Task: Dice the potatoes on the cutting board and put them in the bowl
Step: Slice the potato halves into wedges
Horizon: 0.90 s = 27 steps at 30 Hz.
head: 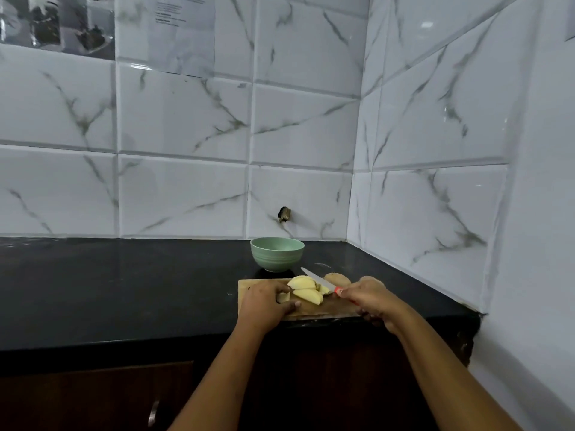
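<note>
A wooden cutting board [329, 307] lies on the black counter. Pale yellow potato slices [306, 289] lie on it in a loose pile. My left hand [266, 301] rests on the board's left part, and its fingers curl round a small potato piece [283, 297]. My right hand [368, 297] grips the red handle of a knife [317, 279], whose blade points up-left over the slices. An unpeeled brown potato [337, 279] sits at the board's far right, behind the knife. A light green bowl [277, 254] stands just behind the board; its inside is hidden.
The black counter [124, 290] stretches to the left. Tiled walls meet in a corner at the back right, close to the board. A dark hole in the tile [284, 214] is above the bowl. Brown cabinet doors [93, 399] are below the counter.
</note>
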### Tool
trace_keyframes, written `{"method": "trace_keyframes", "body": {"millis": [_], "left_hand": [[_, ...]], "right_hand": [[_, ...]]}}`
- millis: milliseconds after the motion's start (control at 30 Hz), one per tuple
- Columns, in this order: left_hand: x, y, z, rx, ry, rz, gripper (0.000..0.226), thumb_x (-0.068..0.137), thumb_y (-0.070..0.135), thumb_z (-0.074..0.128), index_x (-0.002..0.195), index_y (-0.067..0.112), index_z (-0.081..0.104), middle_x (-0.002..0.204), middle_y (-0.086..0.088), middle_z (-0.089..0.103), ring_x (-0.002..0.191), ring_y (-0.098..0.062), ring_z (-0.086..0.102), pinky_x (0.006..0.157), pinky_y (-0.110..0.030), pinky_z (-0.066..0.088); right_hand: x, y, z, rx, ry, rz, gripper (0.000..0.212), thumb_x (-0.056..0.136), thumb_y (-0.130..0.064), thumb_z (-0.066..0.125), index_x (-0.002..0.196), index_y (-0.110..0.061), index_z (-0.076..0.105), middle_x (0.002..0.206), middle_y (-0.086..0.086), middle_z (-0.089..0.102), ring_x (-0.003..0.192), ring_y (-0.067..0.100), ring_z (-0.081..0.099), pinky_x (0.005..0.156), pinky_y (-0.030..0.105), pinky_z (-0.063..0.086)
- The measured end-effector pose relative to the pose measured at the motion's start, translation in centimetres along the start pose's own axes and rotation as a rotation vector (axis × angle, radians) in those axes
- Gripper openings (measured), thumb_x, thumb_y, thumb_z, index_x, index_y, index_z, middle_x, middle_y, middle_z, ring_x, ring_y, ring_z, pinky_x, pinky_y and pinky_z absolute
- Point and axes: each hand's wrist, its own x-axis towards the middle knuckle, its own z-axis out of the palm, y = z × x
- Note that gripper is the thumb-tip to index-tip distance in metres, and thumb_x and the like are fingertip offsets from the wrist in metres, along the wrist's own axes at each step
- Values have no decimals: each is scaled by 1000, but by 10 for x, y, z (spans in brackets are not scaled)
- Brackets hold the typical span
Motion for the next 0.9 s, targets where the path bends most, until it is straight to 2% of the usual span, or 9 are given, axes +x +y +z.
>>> {"method": "trace_keyframes", "body": {"millis": [100,233,300,367,433,500,667,800,900], "left_hand": [[4,-2,2,24,3,2,42,83,39,68,121,23,64,119,5,64,107,-9,56,87,-17,39],[7,-4,6,82,37,37,37,90,33,60,125,23,61,123,6,63,112,-10,54,92,-18,36],[5,-2,7,175,22,89,37,94,36,52,129,26,57,130,9,58,119,-9,50,99,-20,31],[8,0,7,252,-15,114,39,98,39,43,134,29,51,137,12,52,127,-7,43,104,-20,24],[8,3,8,290,-48,103,41,99,40,39,138,30,46,143,12,47,131,-5,37,104,-19,19],[7,6,7,320,-61,97,42,100,42,35,141,33,41,145,14,42,134,-3,32,102,-17,16],[7,2,11,345,-106,-4,43,98,50,31,141,46,31,145,21,37,135,-3,25,105,-26,25],[10,1,11,342,-117,-68,44,97,53,33,140,50,30,142,19,41,135,-4,25,103,-31,33],[9,3,12,339,-109,-69,43,97,50,34,140,50,31,141,17,43,133,-5,28,101,-29,33]], "right_hand": [[6,0,7,-22,80,-103,21,93,-34,59,92,-16,70,82,0,58,64,9,51,53,21,39],[14,-4,20,-287,258,-216,34,87,-47,64,113,-24,65,89,-10,59,89,11,54,75,27,39],[15,-6,31,-332,264,-238,42,79,-53,69,112,-28,63,91,-10,61,88,13,57,76,31,46],[21,-6,41,-396,280,-255,47,73,-57,72,109,-29,60,95,-10,63,84,12,59,66,29,47],[28,-3,44,-431,279,-267,42,74,-54,72,107,-31,58,94,-10,62,79,12,58,55,24,39],[36,1,40,-401,262,-279,35,77,-47,72,106,-31,60,93,-10,62,80,13,59,59,27,43],[55,15,28,-317,146,-322,29,77,-39,71,103,-34,60,98,-10,61,84,11,59,74,34,52],[53,15,30,-345,162,-382,36,81,-37,68,115,-36,58,105,-12,57,98,13,55,72,32,49],[50,15,32,-337,180,-350,28,81,-37,67,107,-35,58,102,-10,58,87,12,57,66,30,47]]}}
